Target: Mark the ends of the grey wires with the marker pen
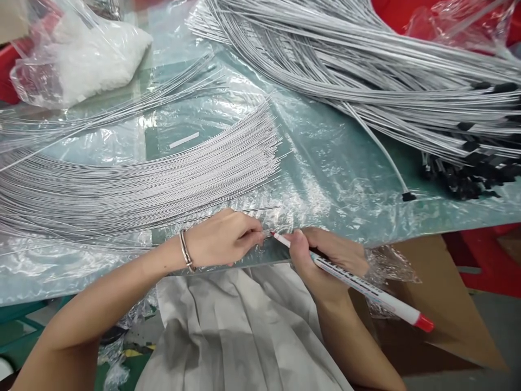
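My right hand (325, 255) grips a white marker pen (366, 288) with a red end, its red tip pointing left at the fingers of my left hand (228, 236). Those left fingers are pinched on the ends of some thin grey wires, just by the pen's tip. Behind my left hand a wide fan of loose grey wires (195, 174) lies on the table, cut ends to the right. How many wires my left hand holds, I cannot tell.
Bundled wires (325, 60) with black connectors (468, 174) fill the back right. One wire with a black connector (408, 196) lies apart. A bag of white pieces (93, 60) stands back left. Plastic film (325, 163) covers the table; a cardboard box (443, 293) is below right.
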### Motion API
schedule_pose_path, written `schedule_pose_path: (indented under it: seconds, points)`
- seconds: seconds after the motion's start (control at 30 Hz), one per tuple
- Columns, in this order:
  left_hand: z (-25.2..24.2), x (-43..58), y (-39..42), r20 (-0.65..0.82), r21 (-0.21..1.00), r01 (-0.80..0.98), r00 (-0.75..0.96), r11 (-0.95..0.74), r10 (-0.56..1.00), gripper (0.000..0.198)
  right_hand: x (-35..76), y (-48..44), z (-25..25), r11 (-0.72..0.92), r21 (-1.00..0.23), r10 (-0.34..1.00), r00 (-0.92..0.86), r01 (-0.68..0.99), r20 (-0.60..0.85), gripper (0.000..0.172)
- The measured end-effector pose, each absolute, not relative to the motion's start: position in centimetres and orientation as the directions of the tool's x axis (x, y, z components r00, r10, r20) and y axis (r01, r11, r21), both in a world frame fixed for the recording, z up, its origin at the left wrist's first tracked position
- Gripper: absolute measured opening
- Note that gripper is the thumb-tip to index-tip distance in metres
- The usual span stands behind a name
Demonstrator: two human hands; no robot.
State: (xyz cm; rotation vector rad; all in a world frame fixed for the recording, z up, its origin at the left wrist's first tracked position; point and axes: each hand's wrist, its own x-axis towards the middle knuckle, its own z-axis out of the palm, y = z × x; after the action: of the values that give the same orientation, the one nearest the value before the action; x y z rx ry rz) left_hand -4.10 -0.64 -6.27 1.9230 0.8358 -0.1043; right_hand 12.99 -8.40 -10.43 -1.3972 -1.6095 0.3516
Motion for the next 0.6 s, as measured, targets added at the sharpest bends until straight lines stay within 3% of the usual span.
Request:
schedule_pose_path:
  seconds: [0.6]
  points:
    - [-5.99,-4.26,-0.92,-0.424,0.764,0.601,0.743,-0.236,0.518,0.033,13.09,-8.45,-10.45,0.347,-0.734,0.871,0.091,0.584,0.483,0.024]
